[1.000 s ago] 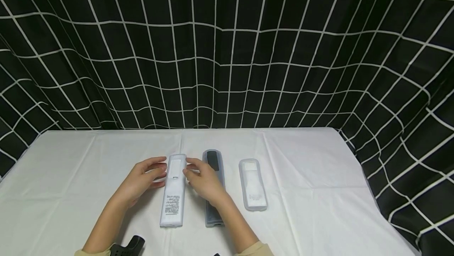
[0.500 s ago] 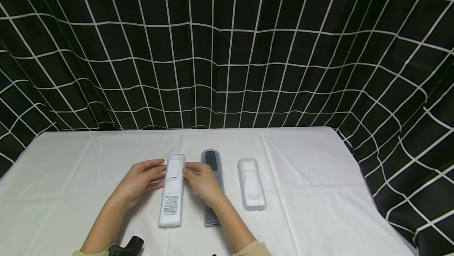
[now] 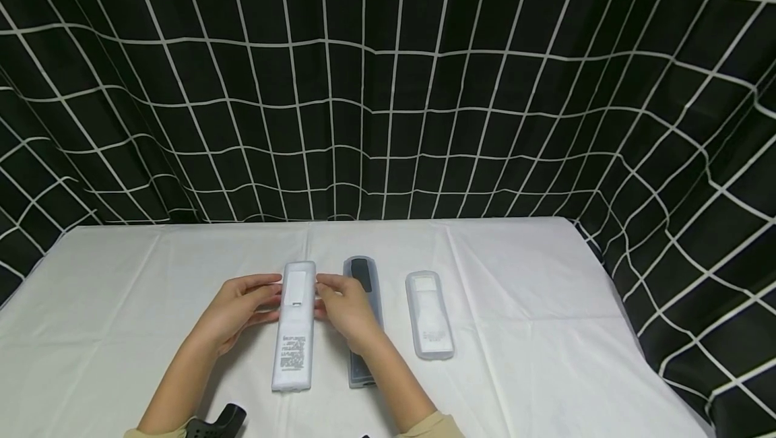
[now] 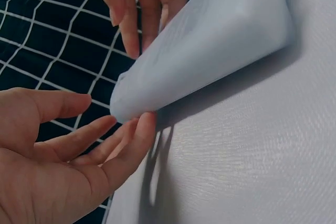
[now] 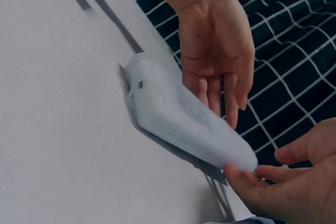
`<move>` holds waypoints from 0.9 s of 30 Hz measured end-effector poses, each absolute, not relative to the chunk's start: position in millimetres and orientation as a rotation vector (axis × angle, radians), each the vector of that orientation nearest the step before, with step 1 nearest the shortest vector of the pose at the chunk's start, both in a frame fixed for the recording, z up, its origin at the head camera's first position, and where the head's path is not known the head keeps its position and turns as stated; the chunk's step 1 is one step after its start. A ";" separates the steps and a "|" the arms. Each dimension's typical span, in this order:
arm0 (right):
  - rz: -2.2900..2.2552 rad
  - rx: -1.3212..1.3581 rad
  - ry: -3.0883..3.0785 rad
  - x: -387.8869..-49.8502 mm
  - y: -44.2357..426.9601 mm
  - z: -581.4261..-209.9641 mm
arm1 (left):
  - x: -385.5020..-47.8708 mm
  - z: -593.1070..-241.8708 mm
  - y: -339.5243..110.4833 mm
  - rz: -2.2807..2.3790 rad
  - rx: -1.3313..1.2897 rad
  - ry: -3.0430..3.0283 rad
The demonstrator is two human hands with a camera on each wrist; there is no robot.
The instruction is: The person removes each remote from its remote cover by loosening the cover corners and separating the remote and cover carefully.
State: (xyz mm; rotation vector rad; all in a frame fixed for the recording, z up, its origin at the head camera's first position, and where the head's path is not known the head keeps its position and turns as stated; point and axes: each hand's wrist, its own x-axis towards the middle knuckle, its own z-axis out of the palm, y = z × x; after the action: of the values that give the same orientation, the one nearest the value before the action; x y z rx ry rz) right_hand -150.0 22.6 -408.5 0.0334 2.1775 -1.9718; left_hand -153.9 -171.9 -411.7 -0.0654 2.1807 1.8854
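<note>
I have the long, slim white plastic remote control (image 3: pixel 294 323) back face up between the person's bare left grip (image 3: pixel 238 304) and bare right grip (image 3: pixel 348 310), the battery cover (image 3: pixel 296 286) toward the far end and the small printed text (image 3: pixel 293 352) toward the near end.

The left grip is relaxed and unclenched at the remote's left flank; my left wrist view shows fingertips (image 4: pixel 145 125) touching its lower edge by the far end. The right grip is likewise loose, its own fingertips touching the opposite flank at that same end. To me the far end looks raised above its shadow, with the near end down on the white cloth-covered counter (image 3: pixel 533 303).

Just right of it I see a dark grey oblong remote in a translucent sleeve (image 3: pixel 362 274), partly hidden by the right grip and forearm. Farther right lies a shorter white remote in a frosted case (image 3: pixel 431 317). A black curtain with a white grid (image 3: pixel 388 87) hangs behind the counter.
</note>
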 end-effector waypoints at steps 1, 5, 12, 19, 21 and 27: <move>-1.977 0.035 2.175 -150.1 22.7 -408.0 | -153.6 -410.6 -171.8 1.889 -0.068 2.180; -1.990 0.031 2.165 -149.6 23.7 -405.9 | -152.7 -407.2 -172.7 1.921 -0.055 2.165; -2.043 0.020 2.101 -149.3 24.9 -400.6 | -152.4 -399.8 -174.0 1.944 -0.027 2.186; -2.085 -0.015 2.069 -146.5 25.3 -392.8 | -152.0 -394.6 -172.0 1.944 -0.046 2.205; -2.090 -0.035 2.076 -145.7 25.3 -390.8 | -151.4 -392.5 -171.4 1.953 -0.044 2.204; -2.089 -0.077 2.120 -143.2 24.3 -384.5 | -148.2 -384.5 -170.4 1.978 -0.038 2.218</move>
State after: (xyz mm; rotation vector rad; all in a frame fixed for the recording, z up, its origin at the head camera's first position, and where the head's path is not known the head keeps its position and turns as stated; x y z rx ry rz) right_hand -143.2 24.3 -384.5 -0.0772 2.1203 -2.0887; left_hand -148.2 -170.4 -384.5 -0.0376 2.2175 1.9775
